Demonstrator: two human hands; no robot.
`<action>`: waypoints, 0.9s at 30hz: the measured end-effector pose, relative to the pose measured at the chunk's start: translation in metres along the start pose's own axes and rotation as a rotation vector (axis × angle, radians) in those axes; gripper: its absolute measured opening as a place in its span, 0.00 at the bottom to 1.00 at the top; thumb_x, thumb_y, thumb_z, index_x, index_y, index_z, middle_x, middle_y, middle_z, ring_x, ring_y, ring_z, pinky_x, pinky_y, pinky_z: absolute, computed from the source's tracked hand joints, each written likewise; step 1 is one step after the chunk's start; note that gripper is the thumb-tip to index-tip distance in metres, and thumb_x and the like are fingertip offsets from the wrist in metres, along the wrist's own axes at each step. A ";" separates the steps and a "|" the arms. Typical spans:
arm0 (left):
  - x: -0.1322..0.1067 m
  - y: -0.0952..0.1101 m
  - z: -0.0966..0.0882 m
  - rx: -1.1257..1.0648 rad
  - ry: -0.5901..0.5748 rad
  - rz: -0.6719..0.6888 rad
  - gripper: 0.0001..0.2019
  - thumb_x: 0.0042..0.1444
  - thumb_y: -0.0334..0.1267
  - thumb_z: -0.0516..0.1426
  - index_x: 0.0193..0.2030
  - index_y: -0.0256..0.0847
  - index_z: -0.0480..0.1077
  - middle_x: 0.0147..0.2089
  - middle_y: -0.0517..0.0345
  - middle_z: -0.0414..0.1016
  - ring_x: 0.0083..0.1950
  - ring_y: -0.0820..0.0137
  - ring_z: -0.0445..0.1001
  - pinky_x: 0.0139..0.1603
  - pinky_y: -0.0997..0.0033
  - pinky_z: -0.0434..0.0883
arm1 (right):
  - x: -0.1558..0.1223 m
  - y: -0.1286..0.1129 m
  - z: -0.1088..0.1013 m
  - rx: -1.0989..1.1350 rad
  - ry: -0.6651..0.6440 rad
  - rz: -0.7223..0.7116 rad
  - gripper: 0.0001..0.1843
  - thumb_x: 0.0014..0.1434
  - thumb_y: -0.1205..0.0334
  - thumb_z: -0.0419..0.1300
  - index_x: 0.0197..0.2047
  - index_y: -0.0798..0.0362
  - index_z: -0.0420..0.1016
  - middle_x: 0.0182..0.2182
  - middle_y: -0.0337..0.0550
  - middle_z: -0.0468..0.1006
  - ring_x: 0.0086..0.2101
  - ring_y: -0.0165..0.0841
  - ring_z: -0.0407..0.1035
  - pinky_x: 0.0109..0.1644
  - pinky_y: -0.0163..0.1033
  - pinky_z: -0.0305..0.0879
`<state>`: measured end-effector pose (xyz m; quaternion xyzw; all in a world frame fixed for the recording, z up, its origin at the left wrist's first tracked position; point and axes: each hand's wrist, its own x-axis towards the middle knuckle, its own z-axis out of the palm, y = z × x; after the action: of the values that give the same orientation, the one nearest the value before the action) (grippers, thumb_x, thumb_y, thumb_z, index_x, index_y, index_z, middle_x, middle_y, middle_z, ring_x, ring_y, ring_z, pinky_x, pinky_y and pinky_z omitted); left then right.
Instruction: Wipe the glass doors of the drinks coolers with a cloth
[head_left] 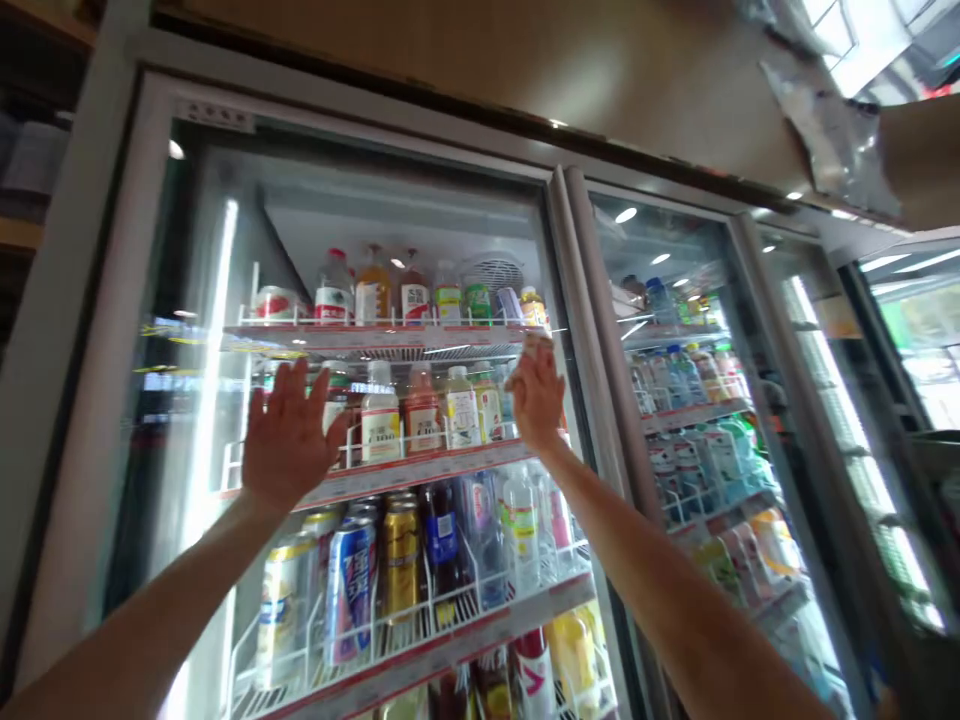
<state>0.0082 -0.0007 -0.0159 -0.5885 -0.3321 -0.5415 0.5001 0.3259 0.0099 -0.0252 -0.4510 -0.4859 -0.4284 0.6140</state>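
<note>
Could slip on the smooth glass door (360, 210), from pushing too hard with both arms up so high. Could pinch a finger at the door's right edge, from a quick slide of the right hand (536, 395) toward the next door (660, 240). Could leave smudges too, from pressing bare skin on the glass. Could even make the bottles (381, 415) behind it wobble, from a big bump.

See the left hand (289, 435) spread wide, with fingers up and thumb out, holding nothing, in front of the left end of the second shelf (420, 470). Cannot tell about touching the glass or just being close to it. See the right hand near the right edge of the door, just under the right corner of the top shelf (375, 338). At those fingertips, a small pale patch (538, 347), maybe a cloth, maybe just a shine. Too blurry to tell about an open or closed grip there. Find the glass door right in front of both hands, with cans (349, 590) behind it, lower down
</note>
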 end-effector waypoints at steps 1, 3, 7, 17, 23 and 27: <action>0.001 0.001 -0.001 -0.013 0.005 -0.002 0.29 0.61 0.50 0.43 0.64 0.33 0.54 0.69 0.43 0.47 0.70 0.54 0.45 0.66 0.43 0.47 | -0.006 -0.006 0.000 0.011 -0.050 -0.148 0.23 0.63 0.62 0.43 0.60 0.52 0.63 0.64 0.46 0.55 0.65 0.42 0.43 0.63 0.56 0.47; 0.002 0.002 -0.002 -0.051 0.005 -0.006 0.31 0.60 0.52 0.42 0.65 0.34 0.53 0.70 0.46 0.45 0.69 0.53 0.45 0.67 0.42 0.45 | -0.013 -0.013 -0.002 0.030 -0.157 -0.445 0.23 0.62 0.62 0.46 0.61 0.46 0.61 0.65 0.38 0.54 0.65 0.37 0.42 0.66 0.51 0.44; 0.003 0.006 -0.003 -0.115 -0.005 -0.029 0.33 0.58 0.54 0.41 0.66 0.37 0.49 0.71 0.53 0.40 0.70 0.52 0.43 0.68 0.43 0.42 | 0.007 -0.006 -0.005 -0.008 -0.117 -0.156 0.23 0.62 0.64 0.45 0.60 0.48 0.63 0.64 0.44 0.55 0.64 0.40 0.46 0.64 0.56 0.45; 0.000 0.002 0.001 -0.082 0.015 -0.035 0.29 0.60 0.49 0.44 0.65 0.39 0.53 0.69 0.47 0.46 0.69 0.52 0.46 0.67 0.43 0.44 | 0.002 -0.025 -0.002 0.009 -0.209 -0.487 0.24 0.62 0.64 0.45 0.61 0.47 0.61 0.65 0.39 0.53 0.65 0.35 0.42 0.67 0.52 0.43; -0.001 0.003 0.000 0.007 -0.006 -0.036 0.27 0.62 0.47 0.42 0.65 0.37 0.53 0.69 0.43 0.48 0.70 0.56 0.44 0.67 0.47 0.44 | 0.024 -0.023 0.003 -0.004 -0.052 0.065 0.25 0.62 0.65 0.41 0.61 0.54 0.61 0.65 0.49 0.52 0.65 0.44 0.44 0.62 0.60 0.50; -0.001 0.002 0.000 0.012 -0.010 -0.024 0.28 0.62 0.47 0.42 0.66 0.37 0.52 0.69 0.43 0.48 0.70 0.56 0.45 0.67 0.47 0.45 | -0.002 -0.038 0.002 0.078 -0.210 -0.560 0.24 0.62 0.63 0.45 0.61 0.45 0.61 0.65 0.36 0.54 0.65 0.35 0.42 0.67 0.51 0.42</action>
<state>0.0101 -0.0015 -0.0180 -0.5844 -0.3448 -0.5423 0.4955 0.2880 0.0035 -0.0218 -0.3174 -0.6683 -0.5131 0.4352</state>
